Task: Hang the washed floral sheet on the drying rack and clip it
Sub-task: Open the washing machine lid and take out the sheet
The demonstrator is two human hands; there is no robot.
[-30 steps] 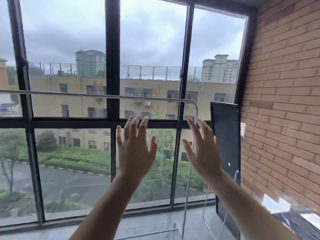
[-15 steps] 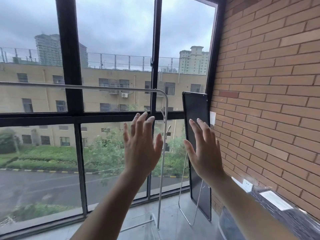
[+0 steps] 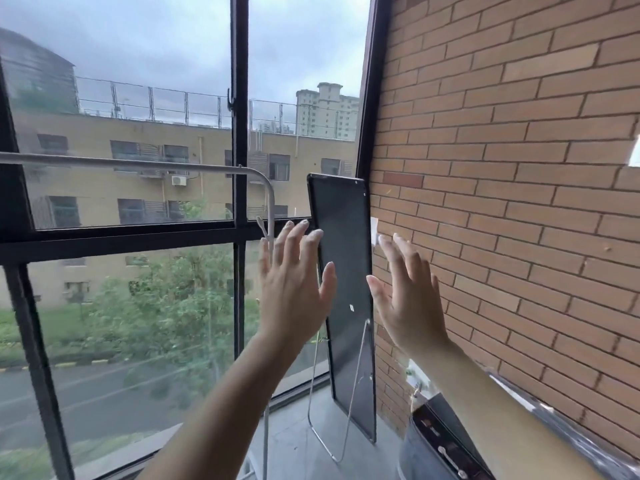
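I see the drying rack (image 3: 138, 164) as a pale rail. It runs in from the left edge at mid height, then bends down into a post just left of centre. The floral sheet does not show in this view.

Both hands are raised with palms facing away from me, fingers straight and spread, holding nothing. The left hand (image 3: 294, 289) sits at centre. Its little finger overlaps the rack's post, but I cannot tell whether it touches. The right hand (image 3: 410, 299) is just to its right, in front of the brick wall (image 3: 502, 202).

Between the two hands stands a tall dark panel (image 3: 341, 271), tilted, with a wire stand (image 3: 349, 410) on the floor. A black-framed window (image 3: 239, 133) fills the left half, with buildings, trees and a road beyond.
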